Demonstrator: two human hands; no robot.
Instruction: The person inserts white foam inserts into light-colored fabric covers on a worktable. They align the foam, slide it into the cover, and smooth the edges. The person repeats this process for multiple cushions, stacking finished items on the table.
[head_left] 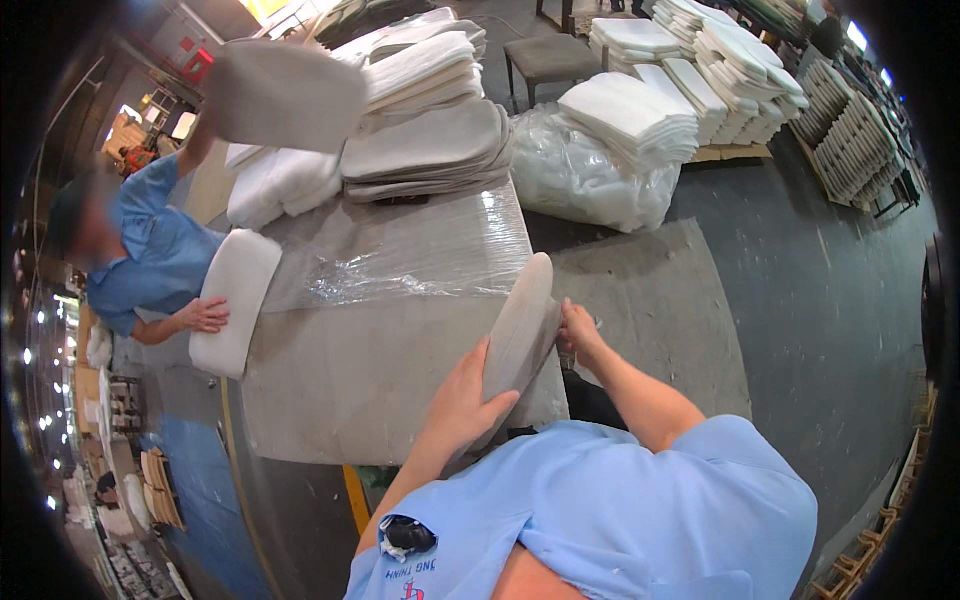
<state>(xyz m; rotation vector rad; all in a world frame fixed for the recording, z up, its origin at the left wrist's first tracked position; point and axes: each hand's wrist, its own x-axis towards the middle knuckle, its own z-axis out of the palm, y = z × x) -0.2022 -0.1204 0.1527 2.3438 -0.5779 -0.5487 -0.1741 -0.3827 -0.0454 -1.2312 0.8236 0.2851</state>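
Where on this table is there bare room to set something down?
The near grey tabletop looks bare between the white pad at left, the clear film beyond and your left hand. The far end is crowded with stacked grey pieces and white stacks.

Grey cushion [520, 325] is hiding part of the left hand [463, 397], seemingly; co-worker's [155, 262] raised grey pad [288, 95] is blurring; clutter [108, 520] near the left rim is showing too small to identify.

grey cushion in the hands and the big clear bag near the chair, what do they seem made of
Grey cushion: probably fabric over padding, from its matte surface and rounded, soft-looking edge; the filling is hidden. Clear bag: likely thin plastic film, since it is see-through, wrinkled and glossy.
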